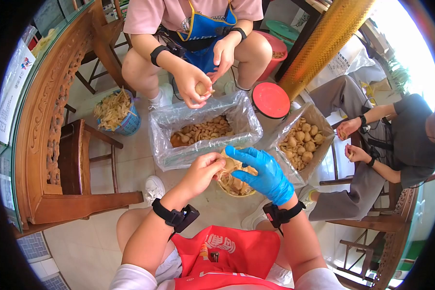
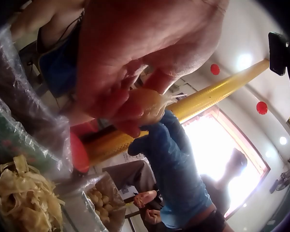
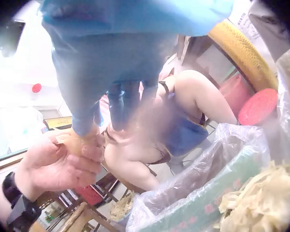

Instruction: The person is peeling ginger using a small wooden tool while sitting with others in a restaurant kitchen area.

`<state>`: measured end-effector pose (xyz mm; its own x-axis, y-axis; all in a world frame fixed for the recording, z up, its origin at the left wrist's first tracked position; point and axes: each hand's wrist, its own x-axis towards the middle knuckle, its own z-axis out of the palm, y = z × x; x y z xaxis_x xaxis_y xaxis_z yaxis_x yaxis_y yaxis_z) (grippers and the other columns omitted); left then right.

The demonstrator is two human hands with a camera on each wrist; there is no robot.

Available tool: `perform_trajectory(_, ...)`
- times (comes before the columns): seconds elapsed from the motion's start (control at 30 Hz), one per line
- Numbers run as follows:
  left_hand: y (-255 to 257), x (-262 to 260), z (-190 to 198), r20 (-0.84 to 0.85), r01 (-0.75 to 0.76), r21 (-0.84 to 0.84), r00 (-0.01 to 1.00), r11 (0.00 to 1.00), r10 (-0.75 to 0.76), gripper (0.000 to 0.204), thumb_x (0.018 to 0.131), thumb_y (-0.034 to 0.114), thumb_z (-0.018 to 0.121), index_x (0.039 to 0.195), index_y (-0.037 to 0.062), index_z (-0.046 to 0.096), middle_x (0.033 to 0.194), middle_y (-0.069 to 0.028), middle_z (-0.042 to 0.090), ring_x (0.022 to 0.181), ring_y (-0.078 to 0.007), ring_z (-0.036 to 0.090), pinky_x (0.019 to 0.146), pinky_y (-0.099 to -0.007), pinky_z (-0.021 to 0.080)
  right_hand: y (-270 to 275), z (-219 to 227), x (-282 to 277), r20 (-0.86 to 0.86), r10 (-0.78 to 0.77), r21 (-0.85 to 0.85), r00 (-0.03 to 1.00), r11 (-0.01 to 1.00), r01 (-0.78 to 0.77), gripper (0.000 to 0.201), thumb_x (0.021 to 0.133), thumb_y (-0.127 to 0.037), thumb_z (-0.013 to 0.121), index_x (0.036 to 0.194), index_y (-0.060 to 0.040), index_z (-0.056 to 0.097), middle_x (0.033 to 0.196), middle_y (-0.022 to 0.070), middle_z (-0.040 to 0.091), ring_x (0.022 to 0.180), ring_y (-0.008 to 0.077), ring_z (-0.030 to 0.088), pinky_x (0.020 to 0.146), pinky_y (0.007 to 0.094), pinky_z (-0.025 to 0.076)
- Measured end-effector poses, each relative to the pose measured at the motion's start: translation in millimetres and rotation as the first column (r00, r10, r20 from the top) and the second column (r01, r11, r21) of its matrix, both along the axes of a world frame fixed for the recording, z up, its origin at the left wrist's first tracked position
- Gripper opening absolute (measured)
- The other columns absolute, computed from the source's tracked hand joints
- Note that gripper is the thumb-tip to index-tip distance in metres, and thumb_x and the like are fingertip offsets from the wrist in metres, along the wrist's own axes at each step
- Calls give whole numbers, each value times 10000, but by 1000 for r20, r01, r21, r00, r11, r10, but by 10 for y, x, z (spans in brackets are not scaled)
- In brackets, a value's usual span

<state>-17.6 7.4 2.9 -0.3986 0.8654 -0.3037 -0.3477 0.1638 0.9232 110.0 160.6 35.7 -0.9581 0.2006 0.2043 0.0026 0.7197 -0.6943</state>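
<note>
My bare left hand grips a pale, round, peeled-looking vegetable between thumb and fingers. Thin whitish strands stick out from its end in the left wrist view. My right hand, in a blue glove, is beside it with thumb and fingers spread apart; its fingertips are right at the vegetable. Below both hands stands a round tub heaped with pale peel strips. My palm hides part of the vegetable in the left wrist view.
A plastic-lined box holds many pale pieces; another lined box holds round vegetables. A red lid and a blue bucket of peels stand nearby. One person sits opposite holding a vegetable, another at right.
</note>
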Motion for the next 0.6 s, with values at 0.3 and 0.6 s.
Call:
perform_trajectory(0.3,49,65,-154,-76,93,10,993,996,-92,206,967,245,476,1031,76,575,849,47,556,691,-27,445,613,-185,373,19,-138,6,-143,79,-52,987,995,-87,369,757,-102,698,1120,-111,635,961,100,642,814,305,607,711,368,492)
perform_trajectory(0.6,54,179,-137,-149,117,67,983,991,-106,232,952,198,503,1056,-1,562,805,27,533,713,-40,446,625,-224,387,72,-65,47,47,-40,-273,998,961,51,204,867,-104,603,1059,-45,643,934,108,657,780,227,606,723,317,486)
